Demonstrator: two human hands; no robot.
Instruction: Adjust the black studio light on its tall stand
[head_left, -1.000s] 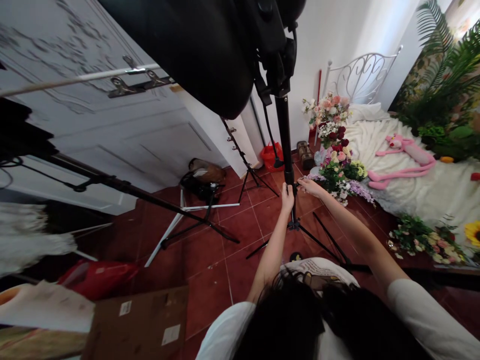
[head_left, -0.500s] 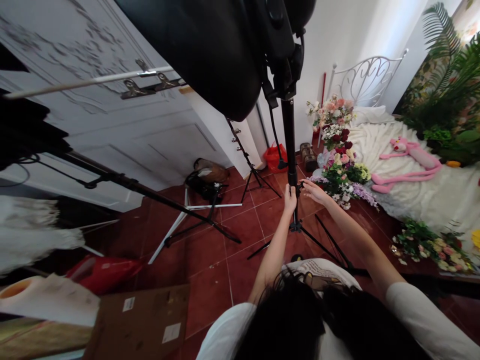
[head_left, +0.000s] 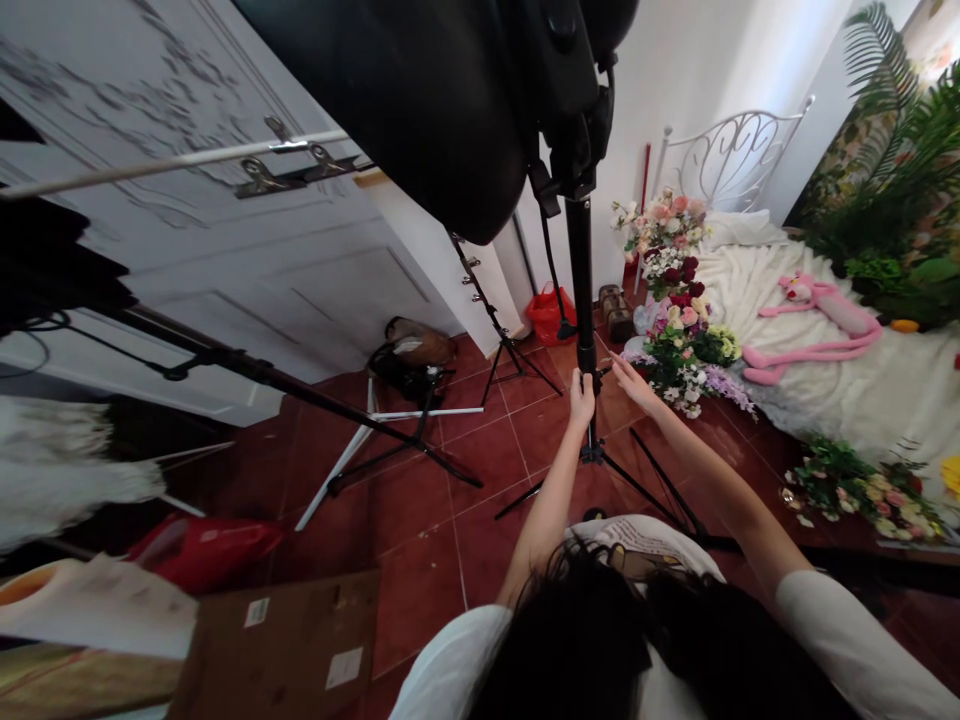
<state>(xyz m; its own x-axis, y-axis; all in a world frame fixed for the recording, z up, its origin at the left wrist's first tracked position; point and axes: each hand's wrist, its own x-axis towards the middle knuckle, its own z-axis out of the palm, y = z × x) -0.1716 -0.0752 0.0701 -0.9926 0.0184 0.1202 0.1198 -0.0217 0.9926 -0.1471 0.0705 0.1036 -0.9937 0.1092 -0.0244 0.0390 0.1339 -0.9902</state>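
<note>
My left hand is wrapped around the black light stand just below its collar. On the right side of the pole, my right hand has its fingers stretched out by a small black locking knob; whether the fingertips touch the knob is hard to tell. A large black studio light is mounted at the top of this stand and fills the upper middle of the view. Below my hands, the stand's leg hub and spread legs stand on red tiles.
At left another black stand slants down beside a white-legged stand. A cardboard box lies lower left. Artificial flowers and a bed with a pink plush toy are at right. A small clip stand stands behind.
My right hand has shifted slightly right, away from the knob, and its fingers have straightened. My left hand keeps its hold on the pole.
</note>
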